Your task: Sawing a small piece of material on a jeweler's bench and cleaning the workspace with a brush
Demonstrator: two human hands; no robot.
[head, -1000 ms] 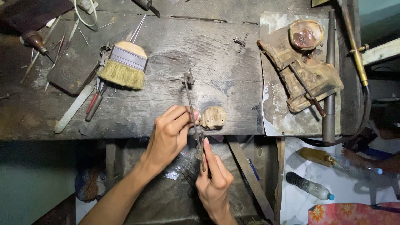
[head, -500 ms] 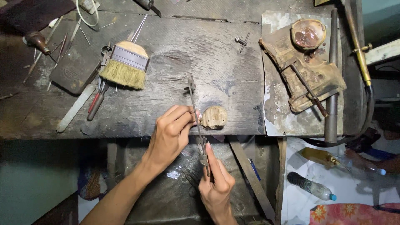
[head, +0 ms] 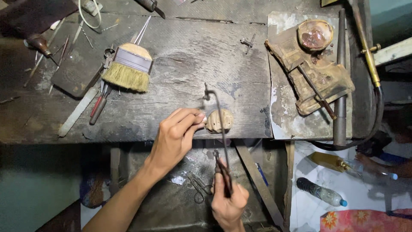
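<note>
Wooden worn surface (head: 180, 56) carries a round wooden peg (head: 219, 120); left hand (head: 176, 137) fingers pinch beside it, right hand (head: 228, 202) fingers clasp a thin metal saw frame (head: 219, 124), now lower than before.

left hand (head: 177, 135): bare, no sleeve, no rings | right hand (head: 228, 203): bare

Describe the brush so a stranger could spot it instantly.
Start at the worn wooden workbench and look to its left half, up and left of the left hand. The brush lies there flat: wide, straw-coloured bristles and a metal band, the only bristled tool among thin metal ones.
</note>
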